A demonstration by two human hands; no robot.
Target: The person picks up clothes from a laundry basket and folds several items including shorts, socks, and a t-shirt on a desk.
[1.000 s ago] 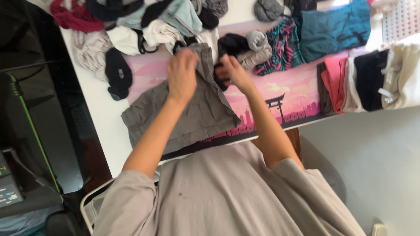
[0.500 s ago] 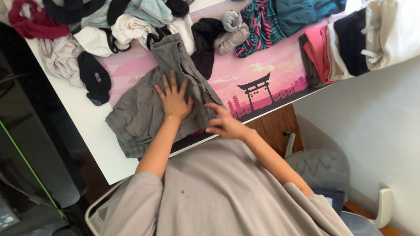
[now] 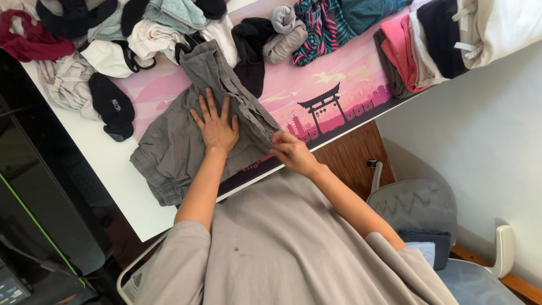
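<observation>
Shorts (image 3: 186, 141): grey, spread on the pink mat (image 3: 339, 73), under both hands.
Left hand (image 3: 217, 127): fingers apart, flat, pinning the cloth against sliding.
Right hand (image 3: 291, 152): fingertips pinched on the near edge, holding its line.
Pile (image 3: 141, 28): beyond the fingertips.

**Matt cloth on a smooth printed mat**

The grey shorts (image 3: 186, 135) are thin, matt woven cloth, creased, with a ribbed waistband. The desk mat (image 3: 339, 85) beneath is smooth with a pink printed face and a faint sheen. The white worktop (image 3: 113, 169) looks smooth and hard. A black sock (image 3: 111, 105) is soft knit. The folded stack (image 3: 429, 45) is matt cotton-like cloth. The chair (image 3: 418, 206) beside shows smooth grey plastic.
</observation>
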